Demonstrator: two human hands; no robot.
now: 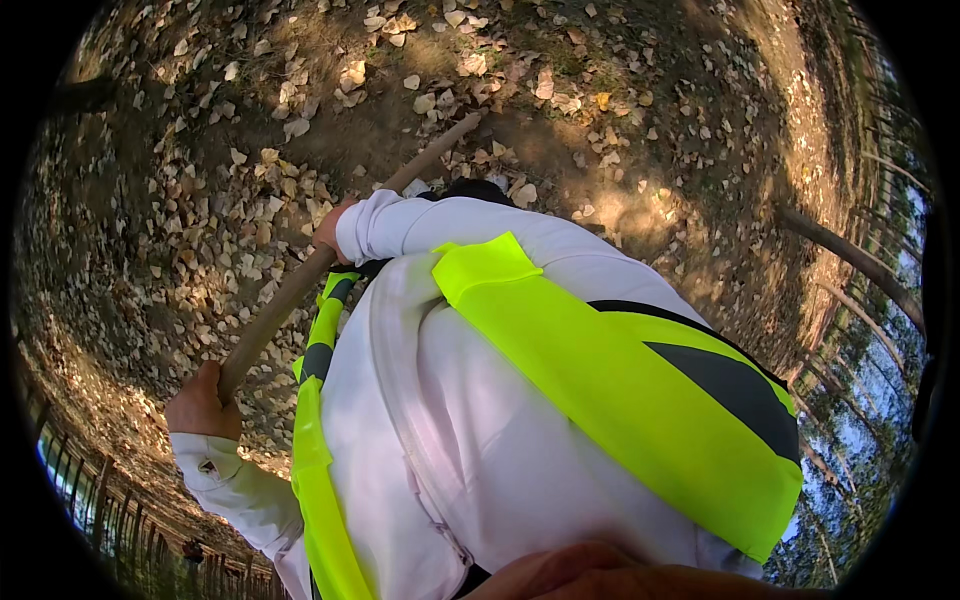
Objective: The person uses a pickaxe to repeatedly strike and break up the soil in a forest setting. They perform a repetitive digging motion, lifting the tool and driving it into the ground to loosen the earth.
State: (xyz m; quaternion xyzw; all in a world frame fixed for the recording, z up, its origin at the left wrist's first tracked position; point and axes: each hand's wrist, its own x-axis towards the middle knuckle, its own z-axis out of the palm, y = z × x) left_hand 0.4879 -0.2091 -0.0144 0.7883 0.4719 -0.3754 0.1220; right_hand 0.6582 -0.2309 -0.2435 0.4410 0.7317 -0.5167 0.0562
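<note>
A long wooden pole (281, 306) slants across the view, from the lower left up towards the leaf-strewn ground. My left hand (202, 403) is closed around its near end. Farther along, my right hand (328, 232) grips the shaft, with my right arm reaching across my body and hiding part of that hand. The far tip of the pole is close to the soil among dry leaves; I cannot tell whether it touches or bears a tool head. Just beyond my right sleeve (480, 214) shows a dark thing (476, 189), perhaps a shoe, mostly hidden.
Dry fallen leaves (262, 202) cover much of the bare soil (360, 142). Tree trunks (847, 247) stand along the right rim, and a row of upright posts (101, 495) runs along the lower left. I wear a white jacket and a yellow high-visibility vest (570, 360).
</note>
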